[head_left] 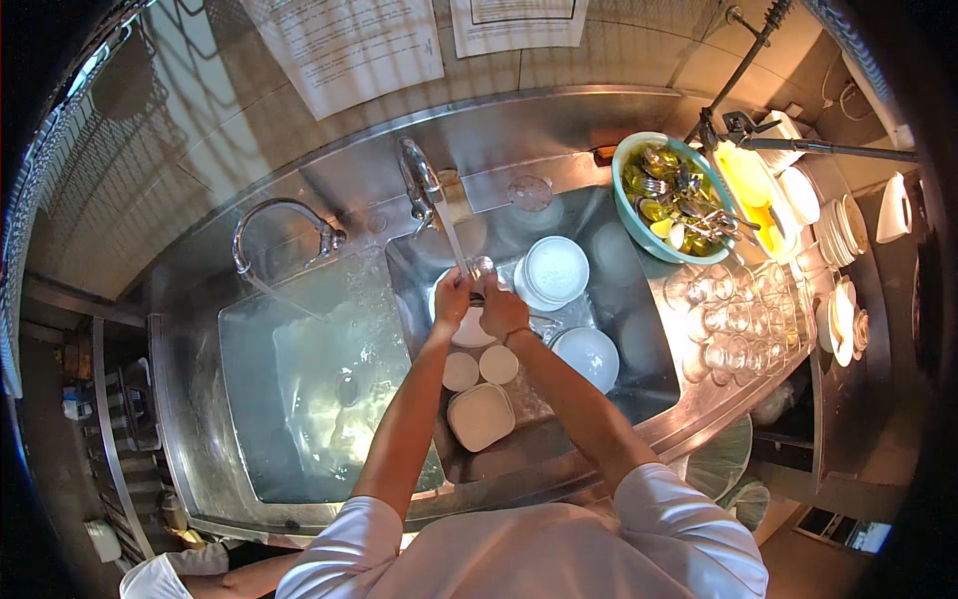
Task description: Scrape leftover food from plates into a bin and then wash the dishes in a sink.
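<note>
Your left hand [452,301] and right hand [503,311] are close together over the sink [641,349], both clamped on a shiny item [481,268]; its kind cannot be told. It sits between your fingertips, beside the tap's [419,172] stream. Plates [557,270] stand just right of your right hand.

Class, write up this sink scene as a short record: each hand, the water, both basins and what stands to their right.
Left grip: closed on a small shiny item, kind unclear
Right grip: closed on the same item
Water: running from the right-hand tap
Left basin: holds water
Right basin: white dishes, some stacked
Right side: teal tub with cutlery; clear glasses
</note>
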`<state>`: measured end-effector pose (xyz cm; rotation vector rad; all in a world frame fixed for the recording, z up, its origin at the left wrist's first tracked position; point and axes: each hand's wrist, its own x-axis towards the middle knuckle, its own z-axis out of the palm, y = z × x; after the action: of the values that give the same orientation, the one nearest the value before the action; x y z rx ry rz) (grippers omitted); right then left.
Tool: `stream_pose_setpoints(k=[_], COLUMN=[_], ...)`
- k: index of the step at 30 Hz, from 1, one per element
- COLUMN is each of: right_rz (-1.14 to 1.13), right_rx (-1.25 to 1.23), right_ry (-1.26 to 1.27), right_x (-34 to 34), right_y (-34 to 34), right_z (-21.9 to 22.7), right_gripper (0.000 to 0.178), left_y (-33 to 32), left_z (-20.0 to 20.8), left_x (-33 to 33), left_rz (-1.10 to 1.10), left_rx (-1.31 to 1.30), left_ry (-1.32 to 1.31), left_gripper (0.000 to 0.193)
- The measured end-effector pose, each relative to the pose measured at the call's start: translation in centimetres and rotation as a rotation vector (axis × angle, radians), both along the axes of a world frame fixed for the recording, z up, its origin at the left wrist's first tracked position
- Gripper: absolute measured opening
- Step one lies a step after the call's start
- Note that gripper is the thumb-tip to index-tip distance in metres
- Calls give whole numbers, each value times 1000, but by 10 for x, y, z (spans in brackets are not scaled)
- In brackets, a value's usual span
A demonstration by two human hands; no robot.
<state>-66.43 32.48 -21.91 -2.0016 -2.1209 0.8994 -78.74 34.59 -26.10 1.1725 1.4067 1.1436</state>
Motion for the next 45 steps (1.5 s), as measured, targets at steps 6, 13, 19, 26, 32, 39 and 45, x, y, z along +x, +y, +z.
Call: stream_pose_setpoints(k=[6,13,19,26,32,39,45], right_rz=[-65,9,96,12,-77,2,-125], right_rx=[3,-382,-425,-534,-584,-654,-622], right_ry=[733,532,629,719,906,1099,1087], right_x=[30,28,8,20,20,33,36], right_y=[12,15,3,-3,-5,-5,-12], right_z=[-82,-49,-49,-75,-44,-20,-16], right_gripper=[87,75,65,71,77,66,65], left_y=[22,21,28,14,19,28,27], left_z=[-4,-12,-20,9,12,17,19], left_x=[21,-11,-21,-21,-17,-15,-14], left_rz=[-21,-290,-84,-435,-304,-435,-466], left_rx=[67,-221,-309,-289,-271,-218,-227], left_ry=[-134,-399,-74,-271,-31,-164,-199], left_gripper=[9,19,21,19,23,17,15])
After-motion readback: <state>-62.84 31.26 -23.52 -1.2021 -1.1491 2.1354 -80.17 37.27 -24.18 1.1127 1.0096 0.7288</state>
